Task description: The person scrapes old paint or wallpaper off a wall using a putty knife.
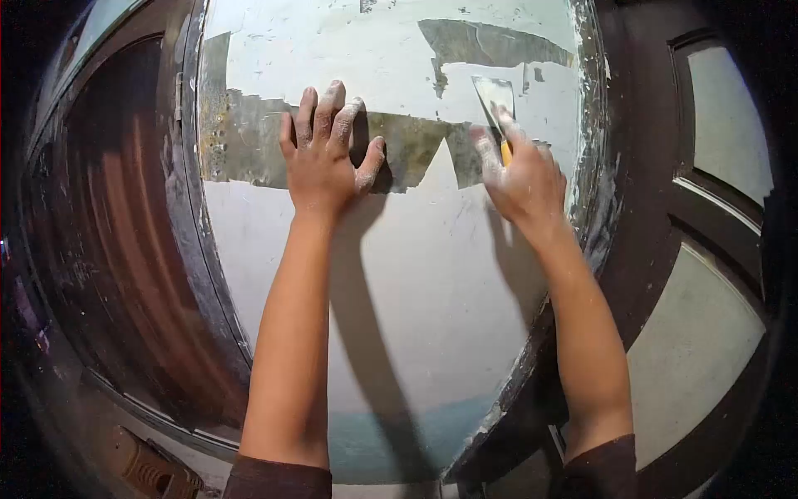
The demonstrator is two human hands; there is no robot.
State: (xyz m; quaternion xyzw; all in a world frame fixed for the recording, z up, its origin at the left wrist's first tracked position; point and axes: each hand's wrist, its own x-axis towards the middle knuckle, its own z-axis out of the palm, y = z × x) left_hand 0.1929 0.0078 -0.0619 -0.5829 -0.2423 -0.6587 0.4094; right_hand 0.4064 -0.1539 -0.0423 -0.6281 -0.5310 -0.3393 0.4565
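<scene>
My right hand (pixel 525 179) grips a putty knife by its yellow handle, with the flat blade (pixel 497 98) pointing up against the wall. White dust or paste coats the fingers. To the left, my left hand (pixel 326 158) lies spread against the wall, fingers pointing up, and holds nothing. Both hands are at a white wall panel (pixel 399 274) whose paint is partly gone. A bare grey-brown band (pixel 249 137) runs across it behind the hands, with a pointed white piece (pixel 442 166) between them. Higher up is another bare patch (pixel 499 43).
A dark wooden door or panel (pixel 116 191) stands on the left, its frame chipped. On the right is a dark door (pixel 657 150) with pale panes. A brown plastic object (pixel 154 466), perhaps a stool, sits low at the left. The panel's lower end is bluish-green.
</scene>
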